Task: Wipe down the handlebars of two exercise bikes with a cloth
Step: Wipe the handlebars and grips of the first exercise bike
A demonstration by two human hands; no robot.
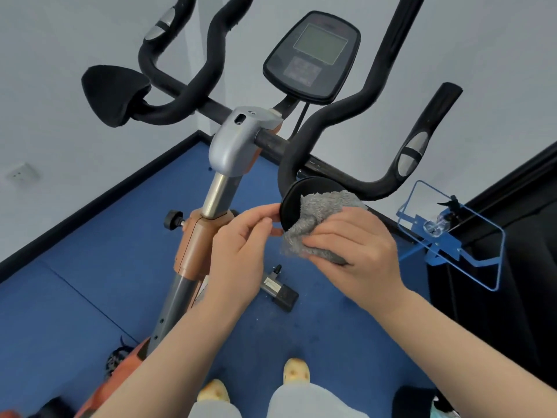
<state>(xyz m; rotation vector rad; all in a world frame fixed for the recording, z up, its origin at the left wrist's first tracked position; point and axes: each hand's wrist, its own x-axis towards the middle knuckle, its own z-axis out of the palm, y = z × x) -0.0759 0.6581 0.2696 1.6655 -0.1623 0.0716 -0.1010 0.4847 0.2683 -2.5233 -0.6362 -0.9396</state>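
While blue floor [90, 297] lies open to the left, the right hand [358, 251] grips a grey cloth [313, 224], pressing it onto the round black pad [291, 197] at the near end of the handlebars [331, 122]. The left hand [241, 242], fingers curled, pinches the pad's left edge. The console [313, 55] sits farther off; a blue wire rack [452, 233] crowds the right.

A crumpled grey terry cloth [319, 220] is lying bunched against the round black elbow pad [294, 194] of the black foam-covered curved handlebars [304, 137], which are rising upward.
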